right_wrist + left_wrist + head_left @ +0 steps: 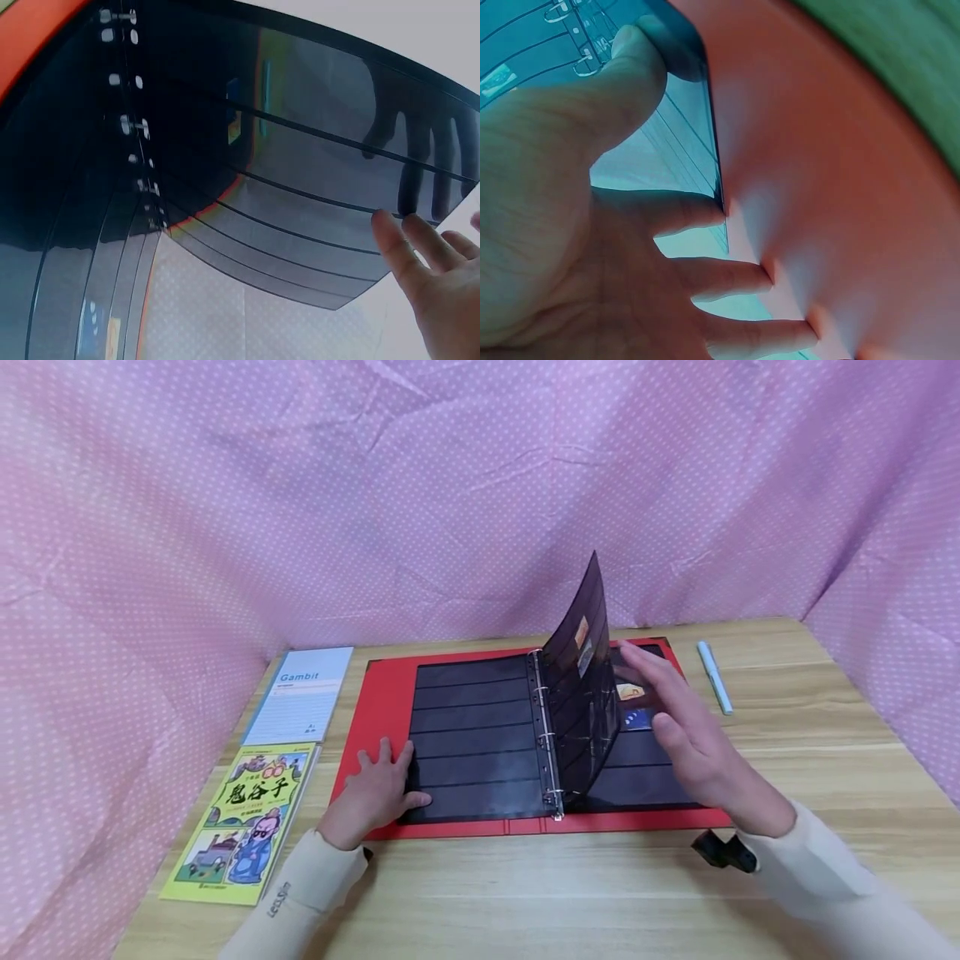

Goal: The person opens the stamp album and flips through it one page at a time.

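A red ring binder (381, 693) lies spread on the wooden table with black pocket pages. My left hand (378, 785) rests with spread fingers on the left cover, its thumb over the left black page (476, 727). One black page (573, 718) stands raised from the metal rings (546, 739), curving to the right, with two small stamp-like cards in its pockets. My right hand (686, 735) is at the right of that page, fingers extended; in the right wrist view its fingertips (386, 221) are right at the glossy sheet. Behind it, an orange card (630, 692) and a blue card (637, 719) show on the right page.
On the left lie a light blue "Gambit" notebook (300, 697) and a yellow-green illustrated book (240, 827). A pale blue pen (715, 677) lies right of the binder. Pink dotted cloth (480, 510) hangs behind the table (525, 893).
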Demonstrator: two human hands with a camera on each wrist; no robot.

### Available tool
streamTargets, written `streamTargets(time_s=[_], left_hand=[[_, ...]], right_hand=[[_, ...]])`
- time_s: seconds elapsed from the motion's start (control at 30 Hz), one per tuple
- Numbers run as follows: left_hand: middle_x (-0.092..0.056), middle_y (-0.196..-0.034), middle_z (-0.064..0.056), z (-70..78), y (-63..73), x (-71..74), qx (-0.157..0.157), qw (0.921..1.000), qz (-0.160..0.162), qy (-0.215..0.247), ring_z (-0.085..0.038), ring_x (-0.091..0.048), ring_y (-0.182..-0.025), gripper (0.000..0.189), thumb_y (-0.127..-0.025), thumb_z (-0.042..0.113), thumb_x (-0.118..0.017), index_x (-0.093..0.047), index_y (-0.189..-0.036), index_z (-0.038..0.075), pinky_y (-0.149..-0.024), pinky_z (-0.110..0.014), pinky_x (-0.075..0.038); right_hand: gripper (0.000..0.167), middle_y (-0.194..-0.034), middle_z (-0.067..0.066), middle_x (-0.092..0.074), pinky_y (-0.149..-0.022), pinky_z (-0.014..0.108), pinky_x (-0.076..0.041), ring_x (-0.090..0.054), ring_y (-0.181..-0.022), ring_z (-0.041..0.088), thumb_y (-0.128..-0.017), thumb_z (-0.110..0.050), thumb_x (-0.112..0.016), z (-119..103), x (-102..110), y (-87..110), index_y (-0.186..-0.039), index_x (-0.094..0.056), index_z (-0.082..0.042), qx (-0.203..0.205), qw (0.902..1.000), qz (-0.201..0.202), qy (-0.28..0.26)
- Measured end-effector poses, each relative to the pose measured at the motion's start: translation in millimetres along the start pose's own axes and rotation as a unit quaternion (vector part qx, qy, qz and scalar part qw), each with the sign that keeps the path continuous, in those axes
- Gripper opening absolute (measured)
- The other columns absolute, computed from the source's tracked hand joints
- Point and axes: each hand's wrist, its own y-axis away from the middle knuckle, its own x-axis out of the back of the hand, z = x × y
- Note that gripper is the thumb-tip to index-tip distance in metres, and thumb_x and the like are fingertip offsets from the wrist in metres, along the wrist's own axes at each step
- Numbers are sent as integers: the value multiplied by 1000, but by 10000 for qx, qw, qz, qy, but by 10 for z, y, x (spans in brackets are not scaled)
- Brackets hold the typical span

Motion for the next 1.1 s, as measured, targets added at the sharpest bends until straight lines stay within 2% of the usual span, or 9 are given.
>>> streamTargets(time_s=[0.17,0.37,0.47,0.57,0.67,0.83,0.93,1.0,1.1], left_hand=[[-20,-148,-30,5,-8,0,24,10000,-20,19,-57,-21,-128,95,-76,46,-75,-27,-149,8,-89,-66,-38],[-19,-148,-30,13,-34,-12,50,10000,-66,-49,-57,-20,-128,96,-76,47,-75,-26,-150,9,-90,-66,-37],[-18,-149,-29,2,-42,-20,60,9999,-98,-59,-56,-20,-129,97,-76,48,-74,-25,-150,10,-90,-66,-37],[-21,-148,-28,-44,-33,5,-36,10000,-49,67,-54,-24,-127,93,-78,49,-72,-28,-149,11,-89,-65,-39],[-32,-143,-26,-132,-20,84,-247,9979,295,531,-48,-34,-123,79,-84,45,-68,-36,-146,8,-87,-61,-43],[-42,-134,-22,-248,-10,315,-513,9775,1360,1530,-41,-44,-119,56,-95,37,-55,-43,-140,5,-88,-55,-45],[-38,-138,-22,-221,-24,419,-519,9680,1749,1722,-40,-41,-121,58,-96,39,-53,-40,-142,7,-89,-56,-45],[-33,-141,-22,-160,-51,421,-633,9694,1706,1651,-41,-37,-124,64,-94,42,-55,-35,-145,8,-90,-58,-43],[-27,-145,-23,-14,-114,324,-838,9815,1240,1197,-44,-32,-125,78,-89,49,-59,-27,-149,11,-94,-62,-37]], right_hand=[[64,-148,24,-27,-90,32,-44,-39,-128,35,-101,-37,-37,24,-82,-23,-147,-21,5,-150,9994,-173,-277],[63,-150,12,-30,-93,35,-44,-39,-129,31,-101,-41,-35,32,-191,11,-150,-20,-4,-472,9970,-612,4],[55,-149,6,-32,-96,40,-42,-37,-131,27,-102,-34,-36,82,-260,75,-150,-22,-10,-785,9916,-1015,186],[50,-150,-1,-30,-98,45,-40,-34,-133,20,-102,-23,-39,141,-330,160,-150,-26,-19,-1268,9789,-1522,501],[44,-150,-10,-29,-101,45,-37,-31,-134,13,-102,-24,-43,190,-405,237,-145,-38,-25,-1685,9608,-2000,925],[35,-147,-10,-36,-104,41,-34,-29,-135,11,-101,-24,-45,256,-533,292,-135,-54,-19,-1903,9374,-2625,1272],[36,-146,-4,-38,-107,41,-31,-26,-137,16,-100,-14,-44,277,-600,278,-135,-53,-14,-1994,9208,-2991,1515],[39,-145,-1,-40,-108,42,-29,-26,-138,19,-98,-8,-43,280,-634,253,-135,-53,-12,-2034,9105,-3174,1702],[38,-142,2,-45,-108,44,-27,-27,-137,22,-97,-6,-45,280,-661,214,-134,-54,-9,-2016,9014,-3320,1914]])
